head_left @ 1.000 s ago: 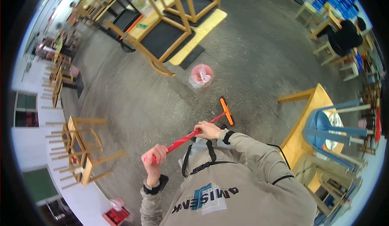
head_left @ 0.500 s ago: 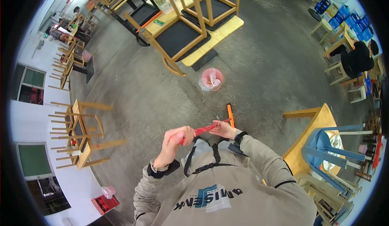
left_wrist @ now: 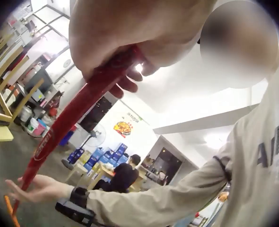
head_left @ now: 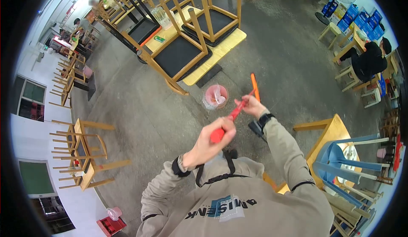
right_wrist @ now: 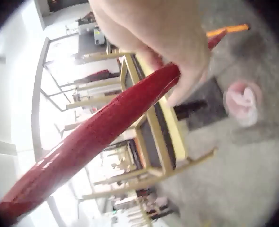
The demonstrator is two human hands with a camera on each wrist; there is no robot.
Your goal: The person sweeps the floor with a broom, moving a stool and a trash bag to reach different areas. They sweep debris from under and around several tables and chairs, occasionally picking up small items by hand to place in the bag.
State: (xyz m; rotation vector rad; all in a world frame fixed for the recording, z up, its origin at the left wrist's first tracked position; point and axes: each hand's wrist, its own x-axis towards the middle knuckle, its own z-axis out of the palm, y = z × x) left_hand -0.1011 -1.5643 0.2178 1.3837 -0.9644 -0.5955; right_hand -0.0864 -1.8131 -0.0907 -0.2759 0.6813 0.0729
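Note:
A floor squeegee with a red handle [head_left: 238, 110] and a narrow orange head [head_left: 255, 86] reaches forward across the head view. My left hand [head_left: 213, 137] grips the top end of the handle, its round red cap showing beside the fingers. Lower down the handle, my right hand [head_left: 253, 105] holds it with thumb and fingers around it. The left wrist view has the handle running from the left hand down to the right hand [left_wrist: 42, 188]. Beside the squeegee head, on the floor, stands a pink bucket [head_left: 225, 93] lined with a clear plastic bag.
Ahead, upturned chairs [head_left: 177, 57] rest on a yellow table [head_left: 229, 46]. A wooden table [head_left: 315, 150] carrying an upturned blue stool [head_left: 330, 158] stands at my right. Stacked chairs [head_left: 83, 152] line the left wall. A seated person [head_left: 370, 63] is at the far right.
The squeegee head has gone forward, away from my feet, and now lies right of the bucket. Both hands have moved forward and right, still holding the handle.

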